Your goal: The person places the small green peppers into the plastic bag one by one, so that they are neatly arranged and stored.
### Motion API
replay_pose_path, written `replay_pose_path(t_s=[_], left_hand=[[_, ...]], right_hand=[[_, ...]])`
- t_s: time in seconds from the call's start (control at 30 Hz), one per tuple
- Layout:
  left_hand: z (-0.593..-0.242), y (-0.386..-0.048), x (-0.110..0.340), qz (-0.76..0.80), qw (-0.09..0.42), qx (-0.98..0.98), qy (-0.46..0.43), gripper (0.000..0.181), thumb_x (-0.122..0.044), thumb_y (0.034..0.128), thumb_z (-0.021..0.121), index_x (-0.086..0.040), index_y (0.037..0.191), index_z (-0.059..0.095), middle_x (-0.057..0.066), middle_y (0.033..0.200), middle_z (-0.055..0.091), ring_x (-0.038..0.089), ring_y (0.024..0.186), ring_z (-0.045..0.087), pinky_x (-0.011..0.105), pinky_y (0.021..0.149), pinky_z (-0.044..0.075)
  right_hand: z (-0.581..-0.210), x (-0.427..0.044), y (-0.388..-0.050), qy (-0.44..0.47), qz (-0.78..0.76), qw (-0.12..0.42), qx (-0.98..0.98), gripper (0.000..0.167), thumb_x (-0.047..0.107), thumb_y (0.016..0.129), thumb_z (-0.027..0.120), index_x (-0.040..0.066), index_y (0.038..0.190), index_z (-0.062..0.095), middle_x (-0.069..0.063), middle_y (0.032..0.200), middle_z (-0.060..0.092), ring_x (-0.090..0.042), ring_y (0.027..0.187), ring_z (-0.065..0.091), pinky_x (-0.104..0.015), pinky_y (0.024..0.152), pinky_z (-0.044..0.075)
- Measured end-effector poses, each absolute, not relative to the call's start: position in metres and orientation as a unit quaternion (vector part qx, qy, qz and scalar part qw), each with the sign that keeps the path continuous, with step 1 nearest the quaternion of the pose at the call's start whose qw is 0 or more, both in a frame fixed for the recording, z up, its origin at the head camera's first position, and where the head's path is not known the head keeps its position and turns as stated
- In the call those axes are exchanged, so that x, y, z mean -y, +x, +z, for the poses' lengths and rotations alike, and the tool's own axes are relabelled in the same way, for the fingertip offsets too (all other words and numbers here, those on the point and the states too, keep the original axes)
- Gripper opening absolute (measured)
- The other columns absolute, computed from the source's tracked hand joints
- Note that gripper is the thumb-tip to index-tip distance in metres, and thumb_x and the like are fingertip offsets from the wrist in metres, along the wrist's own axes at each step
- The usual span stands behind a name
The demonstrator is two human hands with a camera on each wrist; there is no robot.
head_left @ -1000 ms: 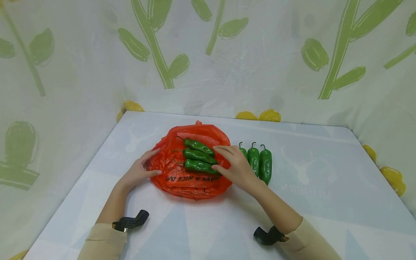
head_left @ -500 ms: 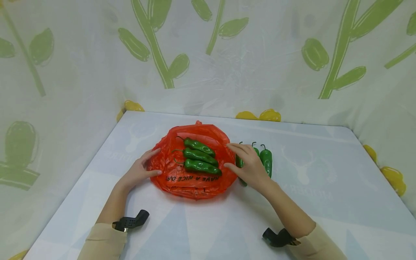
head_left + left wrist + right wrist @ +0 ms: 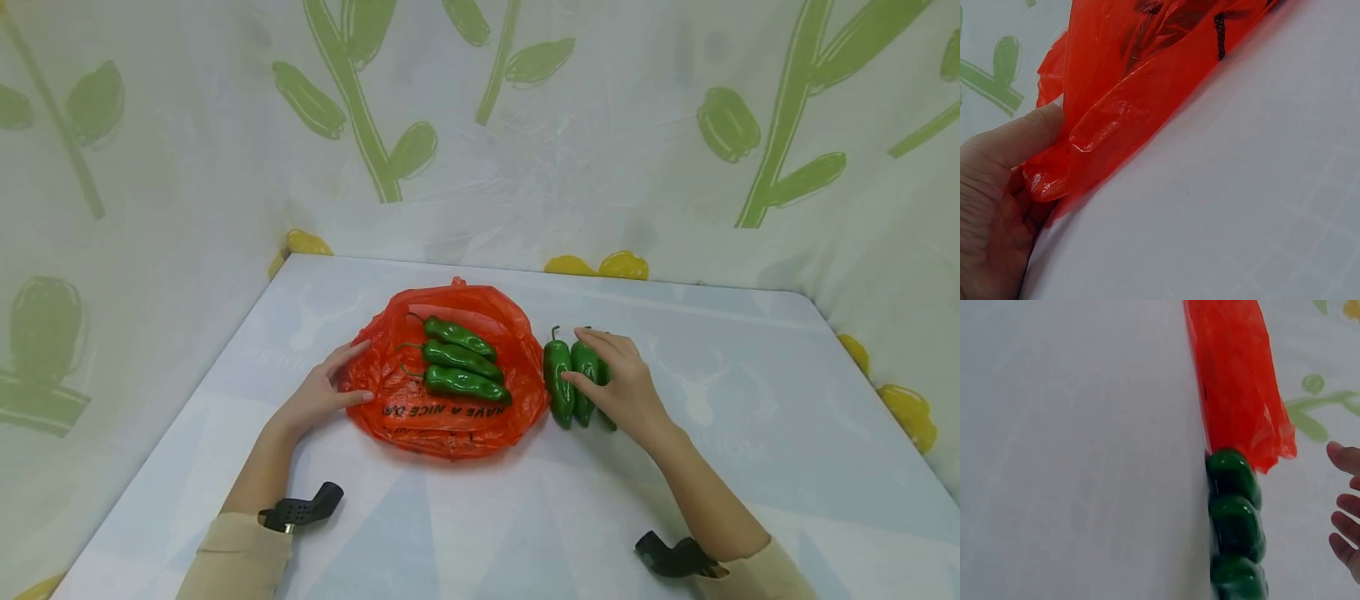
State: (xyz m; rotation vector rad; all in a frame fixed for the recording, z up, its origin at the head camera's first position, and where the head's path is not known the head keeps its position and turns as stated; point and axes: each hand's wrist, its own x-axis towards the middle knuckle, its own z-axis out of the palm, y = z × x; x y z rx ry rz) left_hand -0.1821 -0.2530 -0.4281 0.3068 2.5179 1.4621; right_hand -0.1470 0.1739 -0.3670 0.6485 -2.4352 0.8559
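Note:
A red plastic bag with black lettering lies spread with its mouth upward. Inside it are three green peppers, stems toward the left. My left hand holds the bag's left side; the left wrist view has the thumb and fingers around a fold of red film. Three more green peppers stand in a row just right of the bag, stems pointing away. Over the right part of this row hovers my right hand, fingers spread and holding nothing, partly hiding the rightmost pepper. Their rounded ends show in the right wrist view.
A pale table with bluish triangle and deer-head prints lies under everything. Behind it hangs a white curtain with green leaves and yellow flowers. A black camera sits on each wrist.
My right hand has moved right, from beside the peppers in the bag to above the row on the table. The left hand and the peppers in the bag have stayed put.

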Motion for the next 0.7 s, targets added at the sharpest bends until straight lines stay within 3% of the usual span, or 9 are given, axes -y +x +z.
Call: replay_pose_path(t_s=[0.3, 0.5, 0.7], left_hand=[[-0.429, -0.182, 0.253, 0.497, 0.108, -0.855, 0.101, 0.082, -0.027, 0.0797, 0.074, -0.026, 0.149, 0.03, 0.013, 0.156, 0.018, 0.038, 0.142, 0.015, 0.061, 0.104, 0.032], [-0.429, -0.182, 0.252, 0.494, 0.109, -0.857, 0.099, 0.083, -0.027, 0.0796, 0.075, -0.026, 0.149, 0.03, 0.014, 0.156, 0.017, 0.038, 0.142, 0.015, 0.062, 0.105, 0.029], [-0.429, -0.182, 0.253, 0.495, 0.108, -0.857, 0.097, 0.083, -0.027, 0.0796, 0.075, -0.025, 0.149, 0.029, 0.014, 0.157, 0.017, 0.038, 0.142, 0.014, 0.063, 0.105, 0.028]], right_hand=[[-0.38, -0.197, -0.145, 0.201, 0.322, 0.221, 0.898, 0.067, 0.007, 0.068, 0.084, 0.0, 0.128, 0.055, -0.017, 0.127, 0.058, -0.03, 0.119, 0.05, -0.038, 0.096, 0.046], [-0.39, -0.205, -0.147, 0.182, 0.341, 0.198, 0.901, 0.066, 0.005, 0.07, 0.082, -0.002, 0.129, 0.054, -0.021, 0.128, 0.056, -0.037, 0.12, 0.049, -0.052, 0.096, 0.043], [-0.396, -0.209, -0.15, 0.167, 0.341, 0.162, 0.911, 0.066, 0.008, 0.072, 0.081, -0.003, 0.131, 0.051, -0.024, 0.131, 0.053, -0.04, 0.122, 0.047, -0.056, 0.098, 0.042]])
